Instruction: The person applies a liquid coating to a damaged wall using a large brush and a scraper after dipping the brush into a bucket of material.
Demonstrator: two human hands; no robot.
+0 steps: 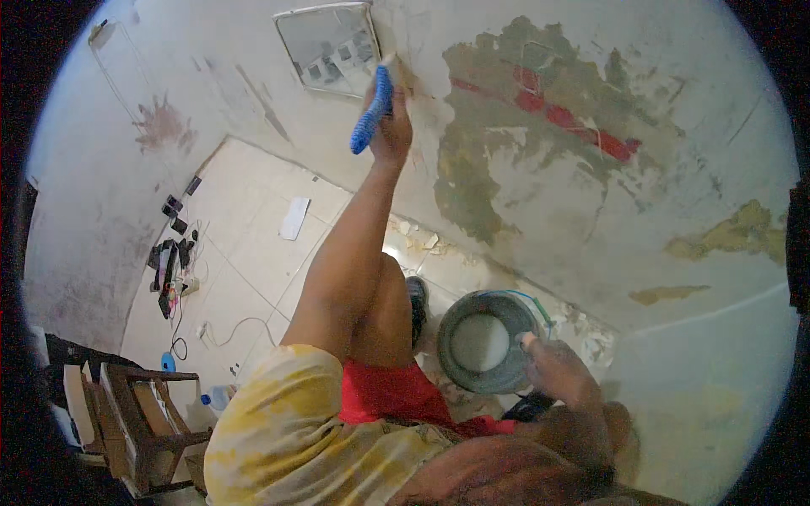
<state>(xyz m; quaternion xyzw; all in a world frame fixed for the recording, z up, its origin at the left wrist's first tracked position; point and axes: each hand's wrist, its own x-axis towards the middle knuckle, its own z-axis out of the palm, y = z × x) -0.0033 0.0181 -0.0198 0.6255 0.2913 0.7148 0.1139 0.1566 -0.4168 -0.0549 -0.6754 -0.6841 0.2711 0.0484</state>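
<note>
A person worked with both arms stretched out beside a patched, pale wall [624, 253], where grey-brown bare areas and a streak of red paint [540, 103] broke up the finish. The left hand [390, 126] was raised high, its grip wrapped around a narrow blue scrubber [369, 118]. The scrubber stood out as the brightest thing in the room: vivid blue, slim and slightly bent, its surface ridged along the length with lighter flecks. It tilted, the upper end leaning right, in front of the wall and just below the lower right corner of a white-framed mirror [329, 51]; whether it touched the plaster I could not tell. Any label on it was too small to make out.

The right hand [557, 368] was low, bent over the near right edge of a grey bucket [456, 371]; whether its fingers pinched the rim or merely rested there I could not tell. Cloudy, pale liquid [481, 341] showed inside the bucket, which stood on the tiled floor [253, 219] near the wall's foot. Farther left lay a white rectangular piece [294, 218], any print on it unreadable.
</note>
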